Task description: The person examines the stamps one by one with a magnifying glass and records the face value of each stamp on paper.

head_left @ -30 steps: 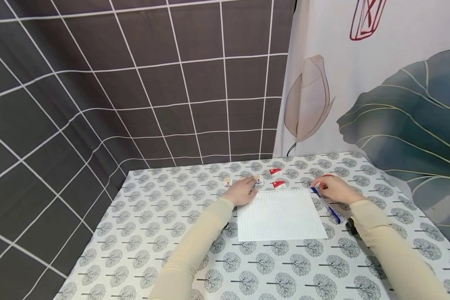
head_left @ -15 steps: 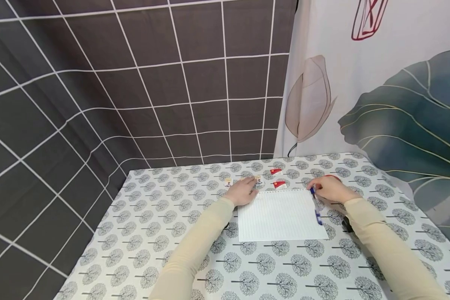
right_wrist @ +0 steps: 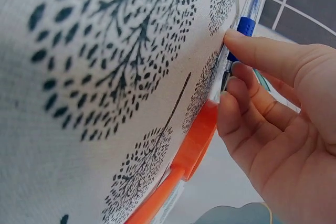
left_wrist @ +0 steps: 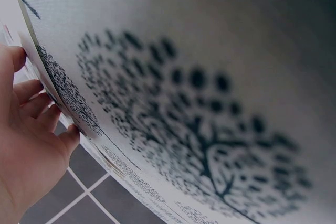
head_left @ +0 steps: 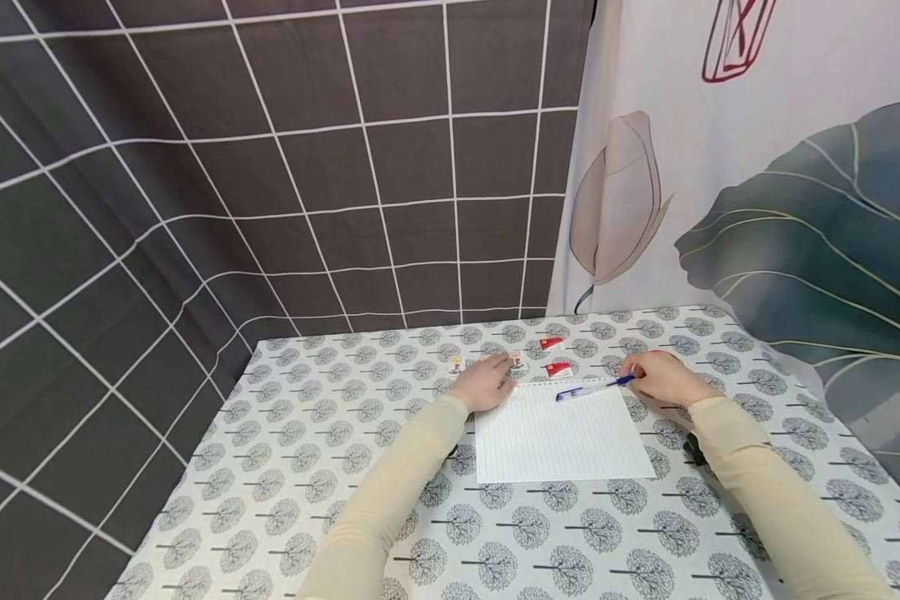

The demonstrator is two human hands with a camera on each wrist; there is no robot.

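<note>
A blue pen with a see-through barrel [head_left: 588, 390] is pinched at one end between the thumb and fingers of my right hand [head_left: 663, 377]. It points left over the top right part of a lined sheet of paper [head_left: 562, 433]. In the right wrist view, the thumb and fingertips sit at the pen's blue grip [right_wrist: 245, 27]. My left hand [head_left: 483, 383] rests at the sheet's upper left corner, its fingers reaching past the edge. The left wrist view shows those fingers [left_wrist: 34, 85] spread against the surface, slightly bent.
Beyond the sheet lie two red-and-white pieces [head_left: 558, 368]. Small cards with yellow pictures [head_left: 456, 364] lie near my left hand. An orange object with a curved rim [right_wrist: 194, 140] lies beside my right hand. Behind the patterned tablecloth [head_left: 307, 450] hangs a dark checked curtain [head_left: 390, 167].
The pen has swung round from pointing toward me along the sheet's right side to pointing left across its top. My right hand has shifted slightly left; my left hand has stayed put.
</note>
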